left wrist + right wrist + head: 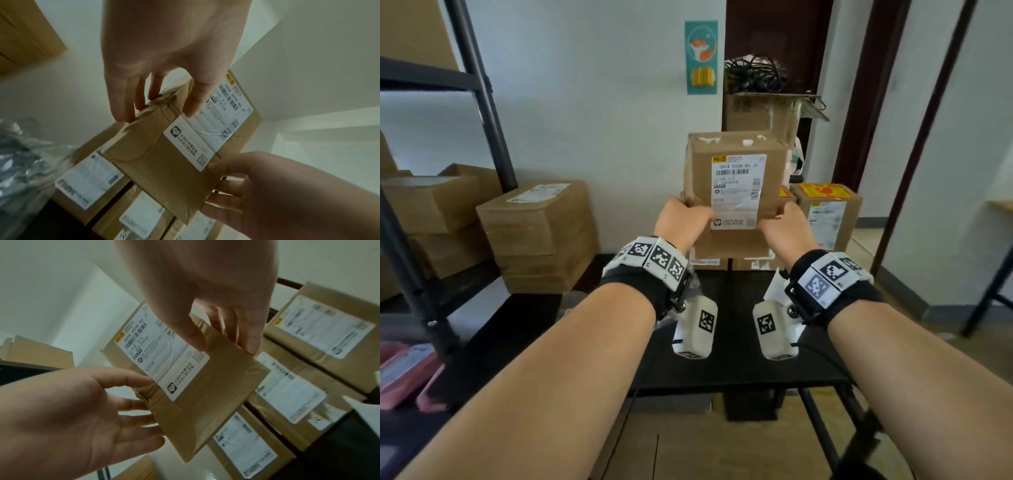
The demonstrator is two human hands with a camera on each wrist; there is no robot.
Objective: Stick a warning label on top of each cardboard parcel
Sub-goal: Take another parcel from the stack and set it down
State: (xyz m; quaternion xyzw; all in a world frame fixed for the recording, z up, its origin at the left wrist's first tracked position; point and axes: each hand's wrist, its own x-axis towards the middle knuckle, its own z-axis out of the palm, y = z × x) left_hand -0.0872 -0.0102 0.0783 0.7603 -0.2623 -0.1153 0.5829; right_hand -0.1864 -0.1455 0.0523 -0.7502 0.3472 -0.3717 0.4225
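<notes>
I hold a brown cardboard parcel (736,178) with a white shipping label upright in the air, above the stacked parcels (732,246). My left hand (683,217) grips its lower left edge, thumb on the labelled face. My right hand (784,224) grips the lower right edge the same way. The left wrist view shows the left hand (156,104) pinching the parcel (164,170); the right wrist view shows the right hand (224,344) pinching the parcel (216,394). To the right, another parcel (828,222) carries a yellow-and-red warning label (822,192) on top.
The parcels stand at the far end of a black table (722,359). A dark metal shelf (486,109) with cardboard boxes (541,233) is on the left. An open carton of cables (760,102) stands behind. Red packs (404,373) lie at lower left.
</notes>
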